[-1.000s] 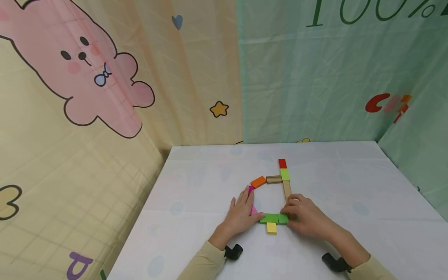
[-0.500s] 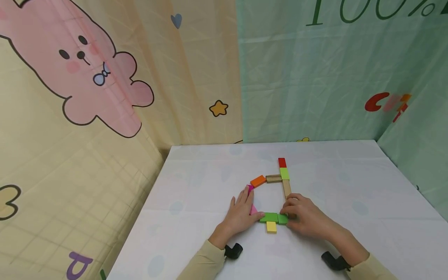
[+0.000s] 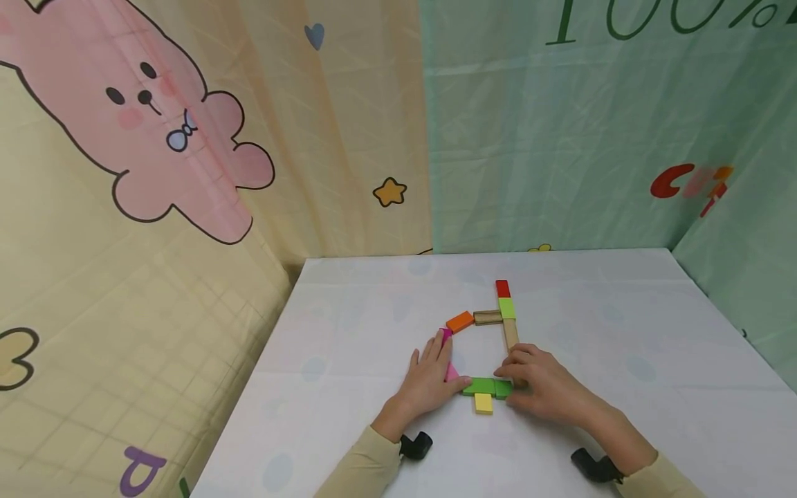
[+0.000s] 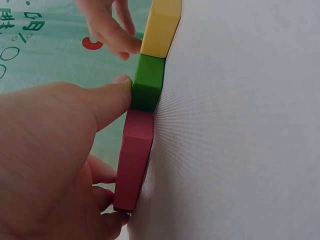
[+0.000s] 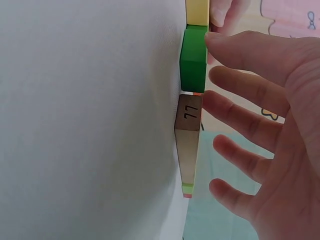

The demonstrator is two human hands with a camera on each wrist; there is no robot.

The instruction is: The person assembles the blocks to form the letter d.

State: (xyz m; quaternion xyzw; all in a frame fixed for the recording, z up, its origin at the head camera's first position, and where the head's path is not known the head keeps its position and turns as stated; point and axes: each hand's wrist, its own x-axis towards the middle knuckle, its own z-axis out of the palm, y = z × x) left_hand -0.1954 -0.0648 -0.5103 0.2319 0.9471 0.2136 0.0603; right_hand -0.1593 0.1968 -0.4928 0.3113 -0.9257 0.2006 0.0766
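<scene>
Flat toy building blocks form a loop on the white table. My left hand (image 3: 426,379) lies with fairly straight fingers along the pink block (image 4: 135,155), its thumb touching the longer green block (image 3: 478,386). At the loop's near right corner, my right hand (image 3: 548,387) has its thumb and fingertips at the top of the short green block (image 5: 193,60); the fingers are loosely bent. Beyond that corner runs a plain wooden block (image 3: 510,333), marked 77 on its end in the right wrist view and partly hidden by the right fingers in the head view. A yellow block (image 3: 483,404) adjoins the green ones.
The far side has an orange block (image 3: 460,321) and a brown block (image 3: 488,317). A lime block (image 3: 507,308) and a red block (image 3: 502,289) extend from the loop's far right corner. Printed curtains (image 3: 349,124) hang behind the table (image 3: 349,429).
My right fingertips have shifted slightly left over the short green block. My left hand stays in place, and the blocks show no clear movement.
</scene>
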